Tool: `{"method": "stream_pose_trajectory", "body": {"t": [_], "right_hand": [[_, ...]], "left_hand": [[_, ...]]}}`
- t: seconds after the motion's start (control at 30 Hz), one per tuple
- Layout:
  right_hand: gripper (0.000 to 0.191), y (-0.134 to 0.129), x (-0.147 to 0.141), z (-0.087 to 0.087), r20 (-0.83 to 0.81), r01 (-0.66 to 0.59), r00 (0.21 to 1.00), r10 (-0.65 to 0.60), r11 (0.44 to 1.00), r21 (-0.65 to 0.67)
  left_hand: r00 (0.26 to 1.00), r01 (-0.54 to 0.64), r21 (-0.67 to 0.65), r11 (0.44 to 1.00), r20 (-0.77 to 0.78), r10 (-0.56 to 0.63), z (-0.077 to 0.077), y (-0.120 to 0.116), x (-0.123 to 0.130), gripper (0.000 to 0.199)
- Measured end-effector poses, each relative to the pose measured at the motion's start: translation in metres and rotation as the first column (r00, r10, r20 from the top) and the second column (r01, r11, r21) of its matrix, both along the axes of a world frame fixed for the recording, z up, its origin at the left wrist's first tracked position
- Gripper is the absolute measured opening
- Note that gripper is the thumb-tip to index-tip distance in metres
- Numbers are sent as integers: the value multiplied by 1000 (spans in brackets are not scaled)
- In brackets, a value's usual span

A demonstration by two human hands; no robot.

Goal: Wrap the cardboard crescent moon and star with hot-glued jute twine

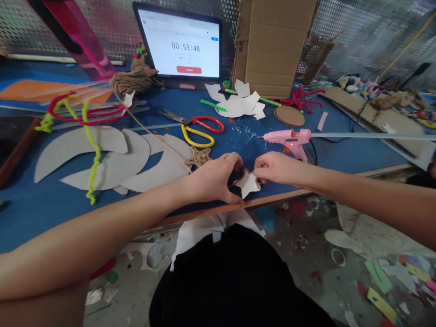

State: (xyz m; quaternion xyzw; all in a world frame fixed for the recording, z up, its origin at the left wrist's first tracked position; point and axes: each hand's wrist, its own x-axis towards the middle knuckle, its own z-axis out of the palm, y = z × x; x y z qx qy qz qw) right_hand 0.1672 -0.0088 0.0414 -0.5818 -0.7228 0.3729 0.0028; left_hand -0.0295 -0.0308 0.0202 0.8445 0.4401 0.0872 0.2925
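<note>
A small white star cutout (248, 183) with a brown edge lies near the table's front edge, between my hands. My left hand (223, 177) curves around its left side, thumb low and fingers above, gripping it. My right hand (267, 167) is pinched closed at the star's upper right edge. A twine-covered star (198, 156) rests just beyond my left hand, and a strand of twine runs from the twine bundle (132, 81) down toward it. Behind my right hand lies a pink glue gun (289, 140) with its nozzle pointing left.
Scissors with red and yellow handles (197, 129) lie open beyond my left hand. Grey card shapes (136, 159) cover the left. A tablet (182, 41) stands behind, beside a cardboard box (277, 45). White cutouts (238, 104) and a round card (289, 116) lie in the middle.
</note>
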Motion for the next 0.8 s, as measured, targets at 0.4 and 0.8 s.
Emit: {"method": "stream_pose_trajectory", "body": {"t": [0.4, 0.8], "right_hand": [[20, -21, 14, 8, -247, 279, 939, -240, 950, 137], [38, -39, 31, -12, -44, -43, 998, 44, 999, 31]], "left_hand": [[982, -18, 35, 999, 189, 11, 7, 17, -14, 54], [995, 97, 182, 979, 4, -99, -1, 24, -15, 20]]}}
